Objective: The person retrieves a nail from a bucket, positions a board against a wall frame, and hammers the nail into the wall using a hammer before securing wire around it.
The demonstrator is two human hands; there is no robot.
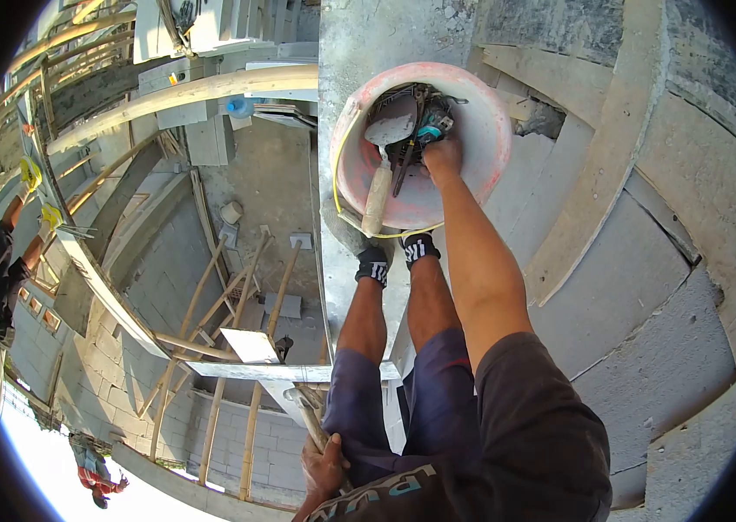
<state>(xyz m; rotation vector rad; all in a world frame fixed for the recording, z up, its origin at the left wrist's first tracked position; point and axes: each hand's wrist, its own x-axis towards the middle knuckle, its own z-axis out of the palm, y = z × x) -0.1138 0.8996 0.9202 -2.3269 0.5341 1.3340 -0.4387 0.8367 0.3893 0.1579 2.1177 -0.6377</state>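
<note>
A pink-rimmed bucket (483, 178) holds a trowel (391, 122) with a mortar-coated blade, a turquoise tool (429, 134) and dark metal tools. My right hand (443, 158) reaches inside, fingers closed beside the turquoise tool; what they grip is hidden. The trowel's worn handle (377, 198) leans over the near rim by the yellow bucket handle (336, 178). Low in the view, my left hand (324, 467) is wrapped round the wooden handle of a tool (309, 419), its head partly hidden near my left thigh.
My feet stand on a narrow concrete ledge (346, 287) with a drop at its left, where wooden poles (285, 291) rise from a lower floor (264, 187). Grey slabs (612, 261) lie right. One person (7, 270) is far left, another (97, 474) lower left.
</note>
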